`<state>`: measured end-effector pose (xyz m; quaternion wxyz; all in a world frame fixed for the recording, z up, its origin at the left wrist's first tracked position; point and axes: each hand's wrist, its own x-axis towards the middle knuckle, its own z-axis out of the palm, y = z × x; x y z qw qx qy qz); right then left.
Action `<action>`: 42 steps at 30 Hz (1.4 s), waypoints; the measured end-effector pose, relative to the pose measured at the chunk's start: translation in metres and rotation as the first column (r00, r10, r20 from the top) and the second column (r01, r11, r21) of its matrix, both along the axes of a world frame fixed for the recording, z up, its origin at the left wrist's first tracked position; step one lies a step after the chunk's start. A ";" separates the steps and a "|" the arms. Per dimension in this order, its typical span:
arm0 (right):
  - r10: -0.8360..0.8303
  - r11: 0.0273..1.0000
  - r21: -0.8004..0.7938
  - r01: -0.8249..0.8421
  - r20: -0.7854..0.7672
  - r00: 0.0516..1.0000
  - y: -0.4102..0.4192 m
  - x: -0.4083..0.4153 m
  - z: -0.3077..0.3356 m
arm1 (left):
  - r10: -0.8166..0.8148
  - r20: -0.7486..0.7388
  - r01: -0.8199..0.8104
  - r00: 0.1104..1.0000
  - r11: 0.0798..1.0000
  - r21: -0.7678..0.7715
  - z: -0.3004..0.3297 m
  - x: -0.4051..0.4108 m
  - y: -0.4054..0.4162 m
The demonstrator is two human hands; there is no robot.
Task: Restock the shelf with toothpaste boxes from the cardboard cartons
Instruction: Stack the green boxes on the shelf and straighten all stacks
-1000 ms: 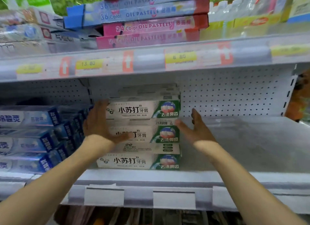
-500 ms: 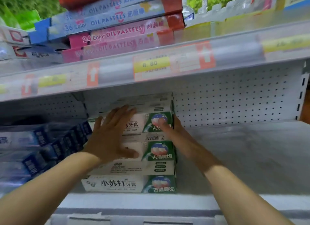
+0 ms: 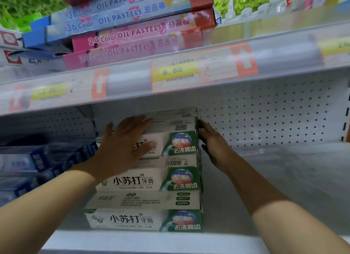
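on shelf (image 3: 284, 178) toothpaste boxes (image 3: 151, 180) lie stacked, long axis left-right, green ends rt.

Shop aisle: price label (image 3: 175, 71), stacked oil pastel boxes (image 3: 121, 22).

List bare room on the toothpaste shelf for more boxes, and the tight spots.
Free: shelf floor between the green-and-white toothpaste stack with right hand at its end, and the right upright. Crowded: blue boxes fill the space left of the stack; left hand covers its front.
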<state>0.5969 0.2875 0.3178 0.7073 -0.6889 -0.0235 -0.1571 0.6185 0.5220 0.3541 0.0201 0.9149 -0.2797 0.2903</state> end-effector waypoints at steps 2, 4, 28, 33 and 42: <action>0.002 1.000 0.013 -0.002 0.005 1.000 -0.002 0.006 -0.003 | -0.008 -0.015 0.008 1.000 1.000 0.000 0.000 0.001 -0.002; -0.004 1.000 -0.003 0.004 0.007 1.000 -0.007 0.010 -0.005 | -0.021 -0.006 0.021 1.000 1.000 0.002 0.001 0.003 -0.004; -0.072 0.997 -0.036 0.070 -0.080 0.994 -0.045 0.061 -0.006 | -0.070 0.001 0.070 0.998 0.997 0.009 0.010 0.009 -0.024; -0.018 1.000 0.009 0.020 -0.162 0.987 -0.043 0.065 -0.011 | -0.115 0.120 0.108 0.986 0.992 0.059 0.001 0.003 -0.012; 0.038 0.999 0.025 -0.033 -0.205 0.978 -0.034 0.072 -0.014 | -0.109 0.097 0.104 0.989 0.993 0.048 -0.011 0.004 -0.007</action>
